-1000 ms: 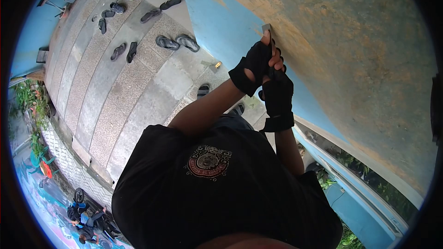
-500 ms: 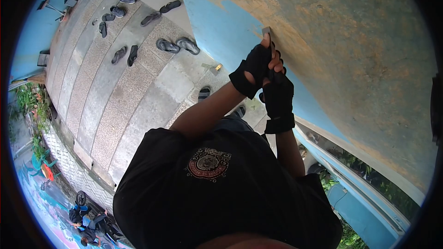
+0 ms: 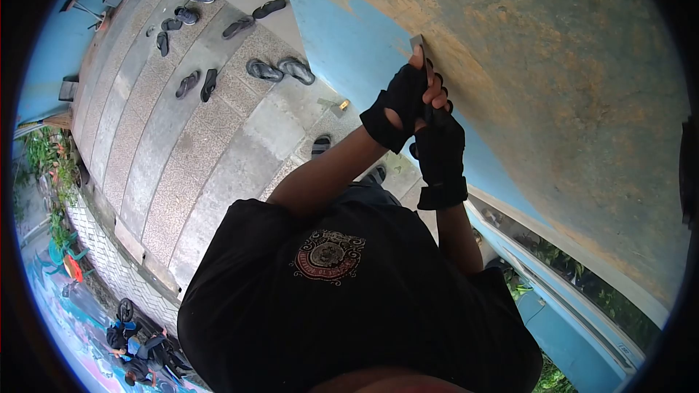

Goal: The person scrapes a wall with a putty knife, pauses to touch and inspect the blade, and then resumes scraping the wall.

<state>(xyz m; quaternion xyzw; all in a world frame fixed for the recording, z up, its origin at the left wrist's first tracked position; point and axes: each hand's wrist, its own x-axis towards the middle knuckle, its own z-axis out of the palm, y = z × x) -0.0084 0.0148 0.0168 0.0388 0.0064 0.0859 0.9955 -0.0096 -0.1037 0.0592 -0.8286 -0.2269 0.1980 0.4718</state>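
Observation:
My left hand point(image 3: 409, 94), in a black fingerless glove, is closed round the upper part of a scraper. The scraper's flat metal blade point(image 3: 416, 41) sticks out past my fingertips and meets the wall point(image 3: 539, 80) at the border between blue paint and a bare, yellowish-brown patch. Lower down, my right hand point(image 3: 441, 147), gloved the same way, grips the handle end, close against the left. Most of the handle is hidden by my fingers.
Several sandals and shoes point(image 3: 266, 71) lie on the tiled floor point(image 3: 211, 153). A small tool with a yellow part point(image 3: 342, 105) lies near the wall's foot. Plants point(image 3: 54, 167) line a low white brick wall point(image 3: 102, 240); a parked motorcycle point(image 3: 149, 349) stands beyond it.
The scraper blade has slid slightly up and to the left along the paint border, both hands moving with it. The grip looks the same.

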